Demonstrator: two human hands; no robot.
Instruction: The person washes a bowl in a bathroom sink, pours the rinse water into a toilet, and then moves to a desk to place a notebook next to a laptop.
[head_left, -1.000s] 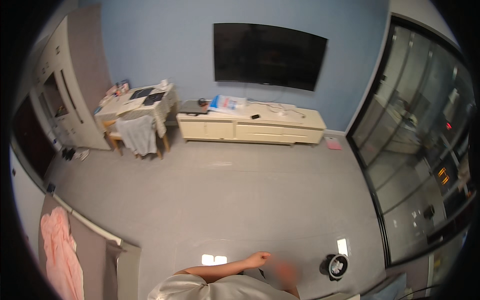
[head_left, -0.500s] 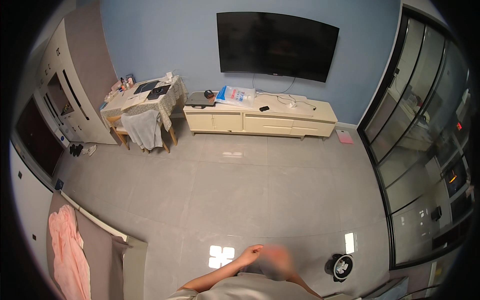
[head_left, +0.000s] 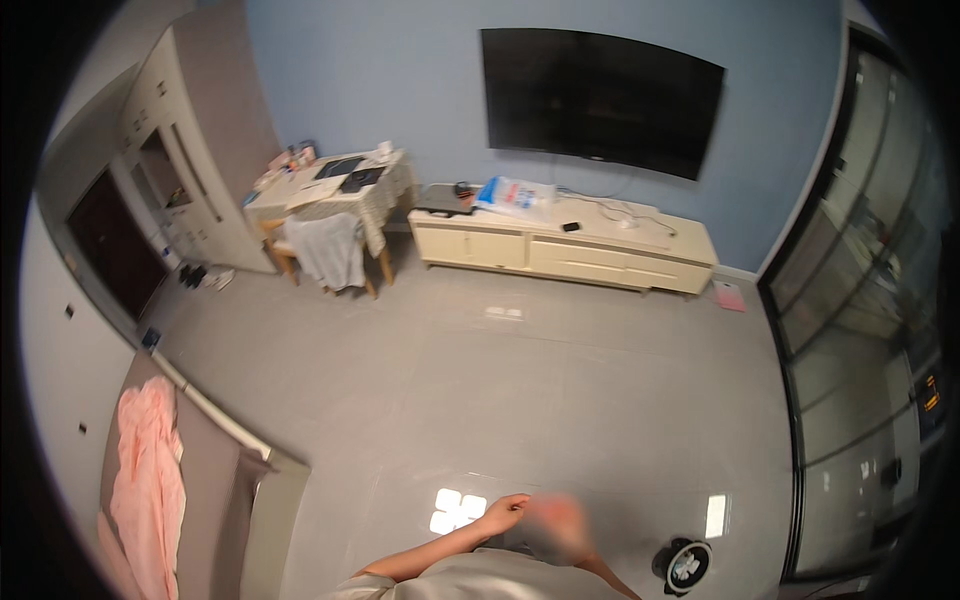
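Observation:
Close in front of my body, at the lower middle, my left hand (head_left: pixel 507 513) is raised with its fingers closed together. Whatever they hold, if anything, is too small to make out. Right beside it is my right hand (head_left: pixel 562 524), covered by a blurred patch, so its fingers cannot be read. A reddish tint shows in that blur, but its shape stays unclear. The two hands are very near each other; whether they touch is hidden.
A bin (head_left: pixel 686 566) stands on the floor at lower right. Ahead is a cream TV cabinet (head_left: pixel 570 250) under a wall-mounted television (head_left: pixel 603 100). A chair with a grey cloth (head_left: pixel 328 252) stands at a table. Left lies a sofa with pink fabric (head_left: pixel 148 470); right, glass doors (head_left: pixel 850 330).
My view has turned slightly left and tilted, so the furniture sits further right in the picture. Both hands stay together in nearly the same place before my body.

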